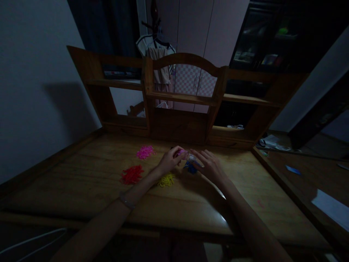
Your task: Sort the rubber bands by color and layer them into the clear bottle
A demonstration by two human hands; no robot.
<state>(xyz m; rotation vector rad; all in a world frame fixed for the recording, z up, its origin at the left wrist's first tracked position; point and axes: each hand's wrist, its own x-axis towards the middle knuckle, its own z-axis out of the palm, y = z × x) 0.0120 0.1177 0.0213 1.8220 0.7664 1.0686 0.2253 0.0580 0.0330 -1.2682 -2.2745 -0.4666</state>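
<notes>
My left hand [170, 160] is closed around a small pink and clear item [182, 153] above the middle of the desk; its exact kind is too dim to make out. My right hand [209, 164] comes in from the right, with thumb and fingers at the clear, whitish end of that item. Just below the hands lies a pile of blue strands [190, 167], partly covered by the right fingers. A yellow pile of strands [166, 179] sits beside my left wrist. Farther left are a red pile [132, 174] and a pink pile [145, 152].
The wooden desk [89, 182] has a shelf unit [180, 97] along its back edge. To the right, a lower surface holds a white sheet [331, 207] and a blue card [293, 170]. A wall [46, 65] stands at the left, and clothes [159, 62] hang behind the shelves.
</notes>
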